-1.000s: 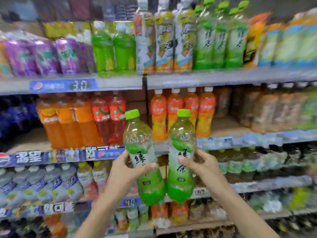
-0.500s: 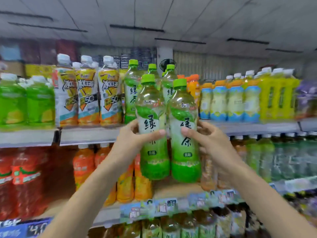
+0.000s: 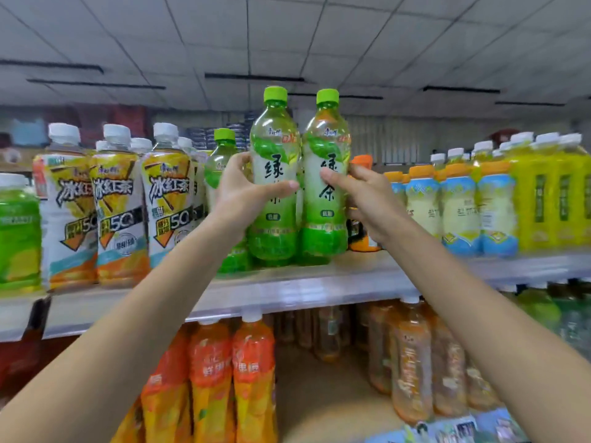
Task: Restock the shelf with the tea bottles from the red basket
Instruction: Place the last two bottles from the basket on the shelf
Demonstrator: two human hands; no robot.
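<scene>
Bottles of green tea, two of them, upright and side by side, sides touching or nearly so, held at the front edge of the top shelf [image 3: 319, 282]. Left green tea bottle [image 3: 274, 190] is in the left hand [image 3: 243, 193]: grip clamped round the label, thumb across the front, fingers behind. Right green tea bottle [image 3: 326, 187] is in the right hand [image 3: 367, 199]: grip clamped the same way, thumb on the front of the label, fingers round the far side. Both have bright green caps, clear necks and green-white labels with large dark characters. Bottoms sit at about shelf level; cannot tell whether they touch the shelf or hang just above it.

Just behind the left hand stands another green-capped bottle [image 3: 220, 174] of the same kind, already on the shelf. Behind the right hand, an orange-capped bottle [image 3: 363, 161], mostly hidden.

Left of that on the same shelf: a row of white-capped iced tea bottles [image 3: 118, 199] with yellow-orange labels, then green-labelled bottles [image 3: 19, 238] at the far left edge. Right side: orange-capped bottles with blue and pale yellow labels [image 3: 460, 209], then yellow-labelled bottles [image 3: 550, 199].

Shelf below holds orange drink bottles [image 3: 230, 372] at centre-left and amber bottles [image 3: 415, 356] to the right, blurred.

Red basket not in frame.
</scene>
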